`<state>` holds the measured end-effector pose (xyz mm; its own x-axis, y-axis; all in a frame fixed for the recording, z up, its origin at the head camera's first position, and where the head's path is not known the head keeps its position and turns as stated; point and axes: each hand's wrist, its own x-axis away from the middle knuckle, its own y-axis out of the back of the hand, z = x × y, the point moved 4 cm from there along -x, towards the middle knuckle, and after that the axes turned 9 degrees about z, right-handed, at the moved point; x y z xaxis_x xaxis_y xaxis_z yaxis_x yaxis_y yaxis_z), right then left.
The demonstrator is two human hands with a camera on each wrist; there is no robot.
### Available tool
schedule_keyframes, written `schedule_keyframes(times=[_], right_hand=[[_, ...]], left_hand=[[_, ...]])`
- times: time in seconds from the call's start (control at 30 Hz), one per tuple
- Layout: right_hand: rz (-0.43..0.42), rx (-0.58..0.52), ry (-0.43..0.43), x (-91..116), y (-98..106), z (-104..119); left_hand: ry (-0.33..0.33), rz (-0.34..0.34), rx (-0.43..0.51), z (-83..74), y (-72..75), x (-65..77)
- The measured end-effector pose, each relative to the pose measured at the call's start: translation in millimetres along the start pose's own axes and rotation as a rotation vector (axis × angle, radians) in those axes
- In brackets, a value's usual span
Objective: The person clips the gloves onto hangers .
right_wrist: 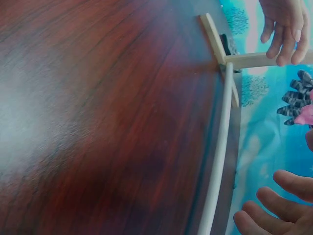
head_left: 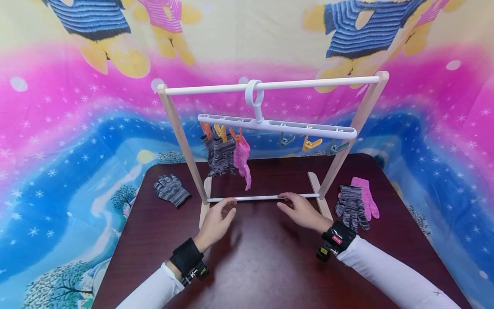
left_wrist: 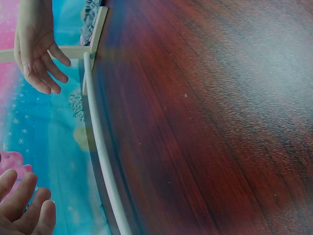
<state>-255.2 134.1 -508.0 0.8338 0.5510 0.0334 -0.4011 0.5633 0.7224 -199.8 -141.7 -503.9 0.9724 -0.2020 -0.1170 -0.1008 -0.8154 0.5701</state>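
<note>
My left hand (head_left: 214,224) is held above the table before the rack, its fingers loosely bent and holding nothing. Opposite it, my right hand (head_left: 302,210) hovers with relaxed fingers, also with nothing in them. Beyond both, a white clip hanger (head_left: 247,123) hangs by its ring from the rack's top rod (head_left: 316,83). On its left half, grey striped gloves (head_left: 223,156) and a pink glove (head_left: 241,156) dangle from orange and yellow clips (head_left: 221,133). Its right half bears a yellow clip (head_left: 311,143) and two blue-grey clips (head_left: 336,148) without gloves. Each wrist view shows both hands with fingers spread.
One grey striped glove (head_left: 171,189) lies on the dark table (head_left: 266,266) at left. At right, another grey glove (head_left: 351,206) partly covers a pink glove (head_left: 369,199). The rack's wooden posts (head_left: 181,141) stand on flat feet, joined by a low white rod (head_left: 258,198).
</note>
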Motion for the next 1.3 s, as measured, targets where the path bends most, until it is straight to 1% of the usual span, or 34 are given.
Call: schedule_keyframes(times=[0.13,0.23,0.4,0.53,0.7,0.9,1.13,1.3], right_hand=[[0.012,0.03,-0.017,5,0,-7],[-0.002,0.045,-0.012,9,1,-12],[-0.04,0.081,0.007,15,3,-19],[-0.039,0.084,-0.006,20,4,-26],[-0.05,0.12,0.0,27,5,-33],[-0.06,0.15,-0.01,35,9,-39],[-0.083,0.148,-0.021,42,14,-44],[-0.095,0.146,-0.049,47,19,-49]], left_hand=[[-0.01,0.011,-0.057,0.2,-4.6,2.0],[-0.03,0.027,-0.104,-2.5,-8.4,2.7],[-0.057,0.049,-0.147,-7.0,-13.3,2.2],[-0.072,0.06,-0.182,-9.3,-17.5,0.6],[-0.081,0.068,-0.232,-10.6,-21.7,-1.1],[-0.094,0.058,-0.256,-14.3,-21.9,-3.1],[-0.094,0.093,-0.277,-19.2,-25.0,-4.5],[-0.114,0.07,-0.281,-25.2,-23.7,-5.7]])
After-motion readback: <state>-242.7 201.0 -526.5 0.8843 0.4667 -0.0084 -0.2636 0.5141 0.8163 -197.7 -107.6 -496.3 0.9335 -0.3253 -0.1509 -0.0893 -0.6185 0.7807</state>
